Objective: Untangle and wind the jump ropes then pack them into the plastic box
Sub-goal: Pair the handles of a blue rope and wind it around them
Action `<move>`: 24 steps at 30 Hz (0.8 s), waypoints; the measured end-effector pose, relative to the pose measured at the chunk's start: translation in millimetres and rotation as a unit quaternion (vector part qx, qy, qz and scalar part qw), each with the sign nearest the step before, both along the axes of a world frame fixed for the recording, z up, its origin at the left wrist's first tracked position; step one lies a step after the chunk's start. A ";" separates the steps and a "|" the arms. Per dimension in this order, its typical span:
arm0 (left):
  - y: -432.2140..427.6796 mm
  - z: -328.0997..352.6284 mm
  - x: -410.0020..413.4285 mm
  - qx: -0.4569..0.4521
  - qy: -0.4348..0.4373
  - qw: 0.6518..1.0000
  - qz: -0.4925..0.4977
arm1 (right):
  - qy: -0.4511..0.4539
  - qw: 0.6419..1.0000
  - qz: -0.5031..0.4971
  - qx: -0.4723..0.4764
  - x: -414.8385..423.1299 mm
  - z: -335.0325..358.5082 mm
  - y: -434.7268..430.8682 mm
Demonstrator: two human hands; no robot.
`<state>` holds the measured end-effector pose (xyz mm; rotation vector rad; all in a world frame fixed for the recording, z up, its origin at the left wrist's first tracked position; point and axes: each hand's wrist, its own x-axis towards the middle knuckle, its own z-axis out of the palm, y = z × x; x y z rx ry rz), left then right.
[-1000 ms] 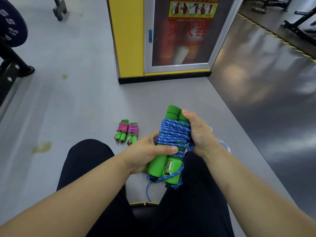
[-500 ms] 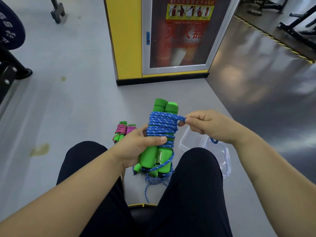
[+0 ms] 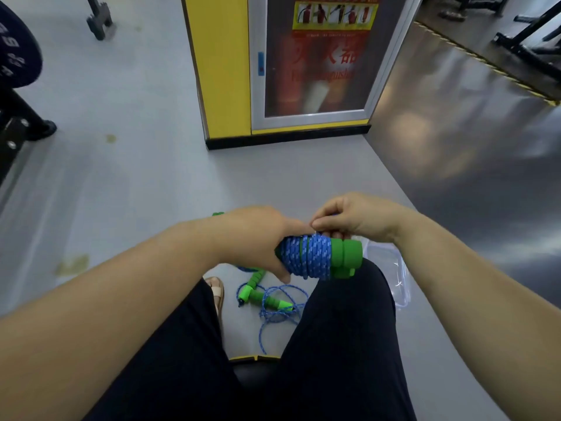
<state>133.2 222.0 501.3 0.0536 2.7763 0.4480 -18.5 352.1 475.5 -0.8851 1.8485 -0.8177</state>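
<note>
Fingertips (image 3: 321, 223) of the right hand (image 3: 355, 217) pinch the rope end (image 3: 333, 214) atop the bundle (image 3: 312, 258). The left hand (image 3: 258, 241) curls round the bundle's 9 o'clock half, above the right knee (image 3: 358, 299). Tuck the end under a tight turn and pull snug so nothing unwinds. The box (image 3: 393, 268) sits at 3 o'clock, a loose rope (image 3: 270, 302) at 6.

A wound jump rope (image 3: 315, 258) sits with the left hand (image 3: 258, 238) at its 9 o'clock and the right hand (image 3: 355, 217) at 1. A loose jump rope (image 3: 267, 300) lies on the floor (image 3: 136, 192) at 7, the plastic box (image 3: 393, 270) at 3, a cabinet (image 3: 224, 71) well behind at 12.
</note>
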 end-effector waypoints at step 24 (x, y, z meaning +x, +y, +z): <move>4.0 -48.1 -1.5 0.191 0.034 0.950 0.245 | 0.408 0.864 -0.115 -0.272 53.9 -13.1 4.7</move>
